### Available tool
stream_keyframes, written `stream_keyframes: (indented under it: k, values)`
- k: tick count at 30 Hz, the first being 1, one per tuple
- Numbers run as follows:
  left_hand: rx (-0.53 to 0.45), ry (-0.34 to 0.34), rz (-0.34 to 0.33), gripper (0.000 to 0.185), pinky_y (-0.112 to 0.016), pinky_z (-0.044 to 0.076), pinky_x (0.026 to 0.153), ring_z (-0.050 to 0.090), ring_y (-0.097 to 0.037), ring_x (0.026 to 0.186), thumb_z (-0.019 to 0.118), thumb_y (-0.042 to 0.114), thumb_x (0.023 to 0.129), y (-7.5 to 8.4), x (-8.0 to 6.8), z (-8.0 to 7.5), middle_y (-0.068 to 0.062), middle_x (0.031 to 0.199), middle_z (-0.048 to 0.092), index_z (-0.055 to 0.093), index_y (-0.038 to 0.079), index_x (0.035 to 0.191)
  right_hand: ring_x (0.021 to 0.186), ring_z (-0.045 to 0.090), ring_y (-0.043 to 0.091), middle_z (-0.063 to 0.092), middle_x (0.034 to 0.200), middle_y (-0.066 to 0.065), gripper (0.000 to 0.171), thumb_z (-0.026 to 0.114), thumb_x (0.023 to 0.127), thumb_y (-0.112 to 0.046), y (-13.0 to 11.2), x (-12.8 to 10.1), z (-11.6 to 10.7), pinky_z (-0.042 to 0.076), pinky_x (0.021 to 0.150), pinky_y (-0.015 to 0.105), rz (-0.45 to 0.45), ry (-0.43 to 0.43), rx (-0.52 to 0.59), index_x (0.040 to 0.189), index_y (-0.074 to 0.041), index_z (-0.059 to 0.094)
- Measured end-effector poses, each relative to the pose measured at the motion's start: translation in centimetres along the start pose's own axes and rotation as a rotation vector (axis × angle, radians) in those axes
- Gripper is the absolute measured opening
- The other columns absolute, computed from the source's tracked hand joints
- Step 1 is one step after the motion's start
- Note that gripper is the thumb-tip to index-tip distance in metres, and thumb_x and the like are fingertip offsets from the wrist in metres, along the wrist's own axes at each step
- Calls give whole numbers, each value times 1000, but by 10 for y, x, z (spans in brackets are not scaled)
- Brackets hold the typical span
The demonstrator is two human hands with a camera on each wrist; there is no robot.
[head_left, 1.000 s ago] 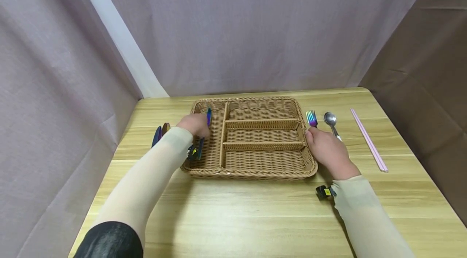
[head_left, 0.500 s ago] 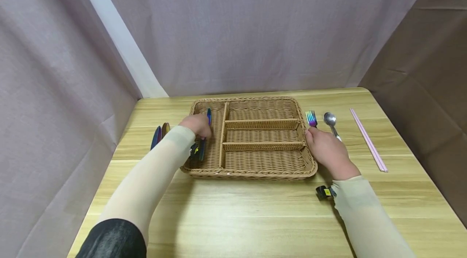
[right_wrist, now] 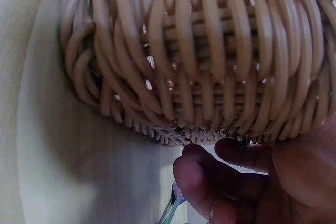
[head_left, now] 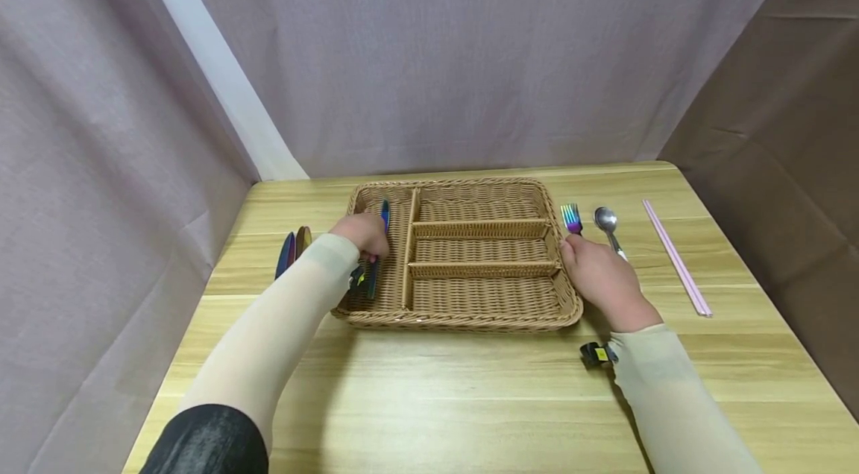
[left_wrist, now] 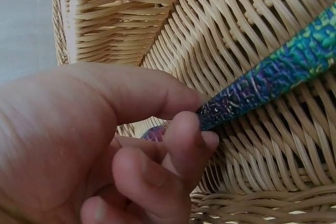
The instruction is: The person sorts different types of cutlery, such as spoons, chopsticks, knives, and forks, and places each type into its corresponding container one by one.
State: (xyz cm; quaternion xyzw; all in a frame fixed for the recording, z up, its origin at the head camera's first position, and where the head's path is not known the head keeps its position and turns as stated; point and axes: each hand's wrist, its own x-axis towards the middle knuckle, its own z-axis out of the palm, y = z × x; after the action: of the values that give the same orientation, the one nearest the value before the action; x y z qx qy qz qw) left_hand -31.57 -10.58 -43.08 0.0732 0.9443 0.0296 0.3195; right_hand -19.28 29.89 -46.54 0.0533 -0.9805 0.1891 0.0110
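In the head view, a woven basket tray (head_left: 408,273) with dividers lies on the table. Inside its left lengthwise compartment, my left hand (head_left: 365,233) pinches an iridescent blue table knife (head_left: 385,213). Up close, the left wrist view has thumb and fingers of the left hand (left_wrist: 157,129) around the knife's textured blue-green handle (left_wrist: 273,77); part of the knife is covered by the hand. My right hand (head_left: 602,276) holds the tray's right side. In the right wrist view, the curled fingers of the right hand (right_wrist: 231,177) lie against the wicker wall (right_wrist: 210,51).
Right of the tray lie a rainbow fork (head_left: 572,217), partly covered by the right hand, a spoon (head_left: 606,220) and pink chopsticks (head_left: 678,258). Left of it, rounded dark blue (head_left: 285,254) and amber pieces (head_left: 304,239) are partly hidden by the left arm. Curtains enclose the table (head_left: 470,392).
My left hand has shifted slightly to the right, and the knife's lower end has swung a little rightward in the compartment. The right hand stays at the tray's side.
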Motion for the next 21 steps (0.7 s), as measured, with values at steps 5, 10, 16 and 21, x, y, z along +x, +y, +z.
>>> stream_keyframes:
  k: [5, 10, 16, 21]
  values:
    - [-18, 2, 10, 18, -26, 47, 49, 56, -9, 48, 60, 9, 96, -1, -1, 2, 2, 60, 63, 73, 10, 84, 101, 70, 61, 72, 106, 32, 43, 34, 120, -35, 0, -1, 2, 56, 79, 76, -4, 17, 4, 113, -4, 63]
    - [-28, 11, 12, 17, -26, 49, 50, 57, -10, 48, 59, 9, 97, -1, -3, 5, 2, 60, 62, 72, 9, 86, 106, 68, 62, 71, 115, 35, 46, 32, 120, -37, 1, 0, 2, 55, 81, 78, -1, 9, 7, 120, -3, 64]
    - [-16, 26, 29, 18, -27, 51, 52, 59, -10, 49, 62, 14, 97, -1, -6, 5, 3, 61, 64, 69, 12, 80, 108, 68, 62, 71, 116, 35, 45, 33, 120, -36, 1, 0, 3, 54, 83, 78, 7, 0, 17, 120, -4, 64]
    - [-25, 38, 42, 22, -30, 55, 57, 59, -9, 50, 65, 20, 99, -2, -7, 7, 4, 60, 62, 64, 15, 78, 107, 68, 62, 71, 113, 34, 43, 33, 120, -34, -1, -1, 2, 54, 84, 78, 3, 7, 15, 118, -4, 64]
